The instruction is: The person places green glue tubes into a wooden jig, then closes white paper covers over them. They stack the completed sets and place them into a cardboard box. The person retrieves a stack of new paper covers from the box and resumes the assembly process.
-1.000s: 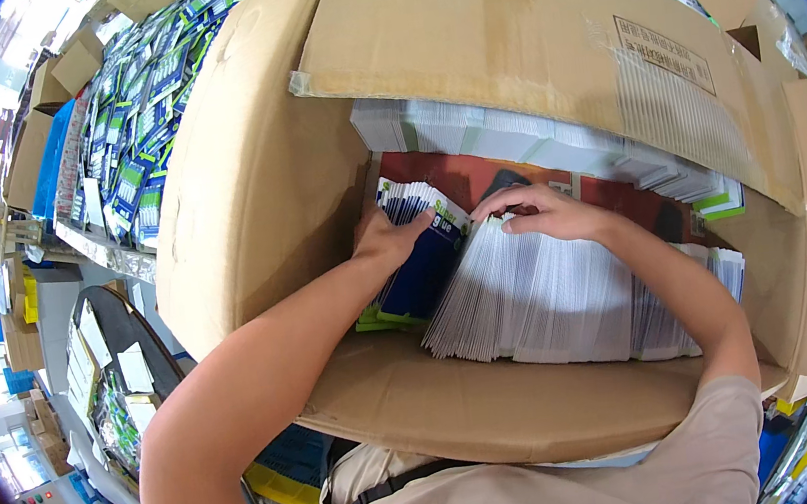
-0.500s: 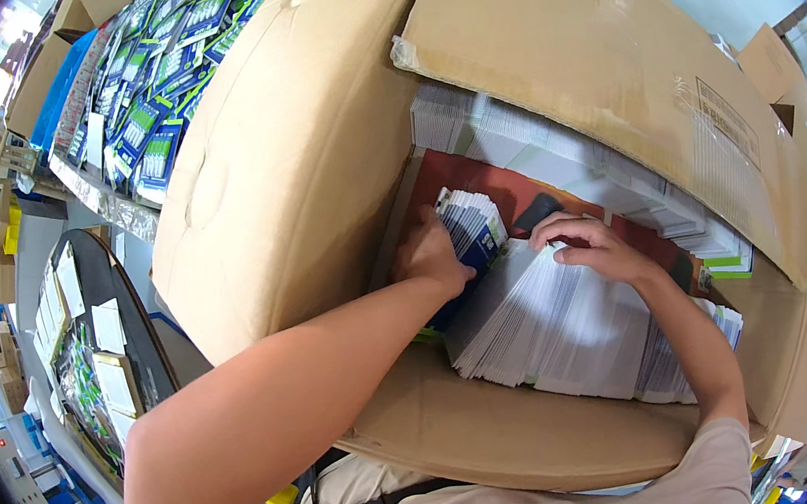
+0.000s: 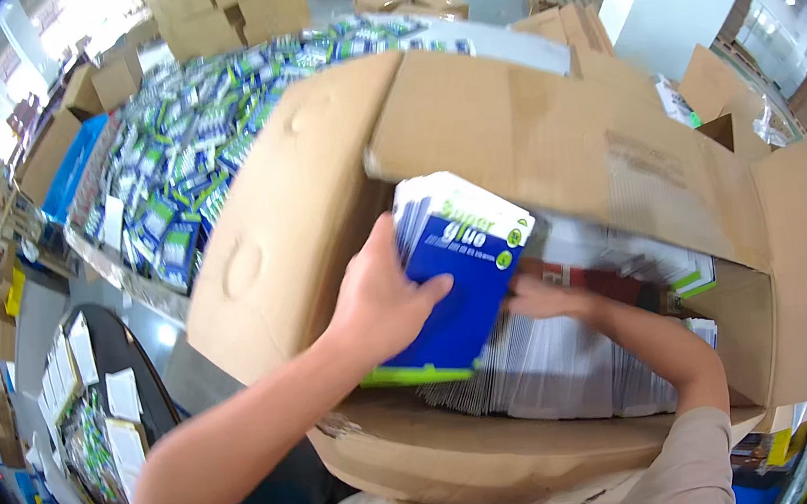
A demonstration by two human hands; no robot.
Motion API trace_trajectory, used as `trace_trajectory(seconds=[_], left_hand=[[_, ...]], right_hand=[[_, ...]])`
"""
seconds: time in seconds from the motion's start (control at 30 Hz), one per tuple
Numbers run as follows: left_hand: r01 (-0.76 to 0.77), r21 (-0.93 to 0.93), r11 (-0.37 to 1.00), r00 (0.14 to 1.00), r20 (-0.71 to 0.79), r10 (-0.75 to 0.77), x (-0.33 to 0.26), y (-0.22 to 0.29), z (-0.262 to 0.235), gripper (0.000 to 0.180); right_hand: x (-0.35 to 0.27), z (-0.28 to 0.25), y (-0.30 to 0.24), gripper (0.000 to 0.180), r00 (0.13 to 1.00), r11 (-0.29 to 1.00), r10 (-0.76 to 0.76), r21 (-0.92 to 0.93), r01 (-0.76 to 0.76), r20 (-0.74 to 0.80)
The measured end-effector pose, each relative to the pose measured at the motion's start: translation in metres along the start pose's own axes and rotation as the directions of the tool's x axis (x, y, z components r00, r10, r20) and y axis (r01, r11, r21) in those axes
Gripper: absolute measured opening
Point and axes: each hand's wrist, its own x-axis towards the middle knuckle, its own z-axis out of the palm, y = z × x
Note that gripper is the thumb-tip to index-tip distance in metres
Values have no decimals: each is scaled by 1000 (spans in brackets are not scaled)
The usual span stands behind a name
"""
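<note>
From the head view, your left hand (image 3: 384, 300) sits near the centre of the picture, its grip clamped on a stack of flat blue-and-white cards with a green bottom edge (image 3: 458, 286). Your thumb lies across the blue face while the fingers wrap behind the stack. The stack stands tilted and raised above the mouth of the large brown cardboard box (image 3: 299, 224), with its top edge against the box's upper flap at 12 o'clock.

Your right hand (image 3: 550, 296) lies at 3 o'clock from the stack, just beside it and partly hidden behind it. It rests on the rows of white-edged cards packed upright inside the box (image 3: 561, 384). I cannot tell whether its grip is together or apart, since the fingers are hidden behind the raised stack.

At 10 o'clock from the box, a wide spread of blue-and-green packets (image 3: 182, 168) covers a desk. At 8 o'clock, a dark tray holding white and green cards (image 3: 91, 411) sits well apart from the box. More plain brown cartons (image 3: 222, 7) stand at 11 o'clock, far back.
</note>
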Motion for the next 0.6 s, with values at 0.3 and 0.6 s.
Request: trace_trajectory(seconds=[0.3, 0.6], left_hand=[[16, -772, 635, 983, -104, -151, -116, 25, -114, 51], [-421, -743, 520, 818, -559, -137, -226, -41, -184, 58]], right_hand=[[105, 39, -33, 40, 979, 933, -183, -299, 200, 86], [66, 18, -135, 44, 999, 776, -1, -630, -19, -32]])
